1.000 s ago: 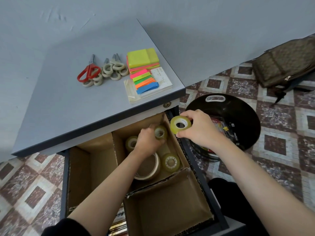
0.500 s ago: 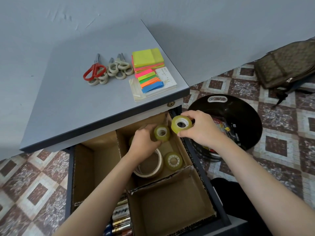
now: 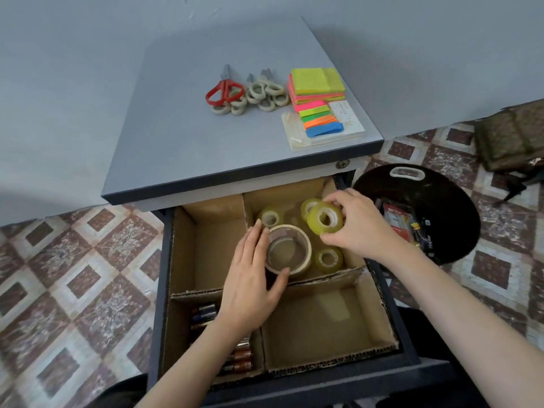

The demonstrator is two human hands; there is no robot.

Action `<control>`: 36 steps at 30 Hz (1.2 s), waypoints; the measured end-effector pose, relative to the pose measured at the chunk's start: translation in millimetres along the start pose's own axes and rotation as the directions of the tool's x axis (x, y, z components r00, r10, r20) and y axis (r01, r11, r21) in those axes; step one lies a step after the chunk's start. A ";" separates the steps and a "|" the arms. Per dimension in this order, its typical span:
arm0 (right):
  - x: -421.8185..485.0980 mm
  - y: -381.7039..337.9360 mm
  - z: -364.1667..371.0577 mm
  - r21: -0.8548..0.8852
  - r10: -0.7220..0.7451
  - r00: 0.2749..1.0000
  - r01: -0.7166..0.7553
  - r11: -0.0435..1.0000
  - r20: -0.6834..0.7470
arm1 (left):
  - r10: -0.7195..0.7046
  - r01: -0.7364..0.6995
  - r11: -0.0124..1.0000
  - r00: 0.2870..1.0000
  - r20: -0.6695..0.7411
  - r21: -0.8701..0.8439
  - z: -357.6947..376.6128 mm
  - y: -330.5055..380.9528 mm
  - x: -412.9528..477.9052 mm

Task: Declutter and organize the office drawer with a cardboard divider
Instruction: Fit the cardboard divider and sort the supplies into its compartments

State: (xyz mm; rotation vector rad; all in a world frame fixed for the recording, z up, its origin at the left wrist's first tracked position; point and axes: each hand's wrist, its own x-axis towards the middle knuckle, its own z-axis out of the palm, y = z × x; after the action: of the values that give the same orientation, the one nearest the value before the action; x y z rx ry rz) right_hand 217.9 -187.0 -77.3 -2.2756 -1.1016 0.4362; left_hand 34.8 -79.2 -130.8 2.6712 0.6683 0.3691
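The drawer [image 3: 164, 260] stands pulled out, lined with a cardboard divider [image 3: 245, 210] that makes four compartments. In the back right compartment lie a large cream tape roll [image 3: 298, 240] and three small yellowish rolls [image 3: 270, 217] [image 3: 307, 205] [image 3: 328, 260]. My left hand [image 3: 250, 284] holds the large roll, fingers along its left side and thumb against its front. My right hand [image 3: 356, 225] pinches another small yellowish tape roll [image 3: 316, 228], tilted, just above that compartment. Batteries [image 3: 240, 357] lie in the front left compartment.
On the cabinet top sit several scissors [image 3: 225, 91] and stacked coloured sticky notes [image 3: 316, 83]. A black bin [image 3: 447, 245] with packaging stands on the tiled floor to the right, a brown bag [image 3: 512, 136] beyond it. The front right compartment [image 3: 323, 322] and back left compartment [image 3: 212, 245] hold nothing.
My left hand left the small roll at the back and came onto the large roll. My right hand brought its roll from the drawer's edge down over the compartment.
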 end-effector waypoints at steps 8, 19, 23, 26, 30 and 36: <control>-5.0 -4.8 20.7 -0.235 0.004 0.987 0.034 0.971 0.159 | -0.093 0.092 0.996 0.990 0.102 0.015 -1.5 1.2 4.8; 3.9 -16.4 22.1 -0.802 0.018 0.947 0.261 0.538 0.320 | -0.102 0.104 0.995 0.983 0.154 0.000 -8.0 4.4 6.7; 1.2 -11.2 24.4 -0.822 0.044 0.932 0.293 0.489 0.359 | -0.110 0.115 0.993 0.984 0.143 -0.023 -6.8 3.5 6.5; 3.0 -11.1 26.9 -0.822 0.057 0.933 0.283 0.494 0.356 | -0.113 0.117 0.993 0.984 0.140 -0.023 -6.2 3.2 6.4; 5.8 -8.1 29.8 -0.815 0.062 0.931 0.282 0.507 0.361 | -0.114 0.118 0.993 0.985 0.133 -0.022 -5.7 3.7 7.0; 6.4 -3.8 33.2 -0.802 0.055 0.933 0.275 0.530 0.356 | -0.118 0.121 0.993 0.985 0.128 -0.015 -4.9 3.8 7.5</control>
State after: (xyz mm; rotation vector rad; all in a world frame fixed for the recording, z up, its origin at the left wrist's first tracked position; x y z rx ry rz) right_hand 202.5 -168.4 -101.3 -2.9942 -1.9738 0.2579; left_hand 41.1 -77.3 -123.7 2.5921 0.7760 0.1720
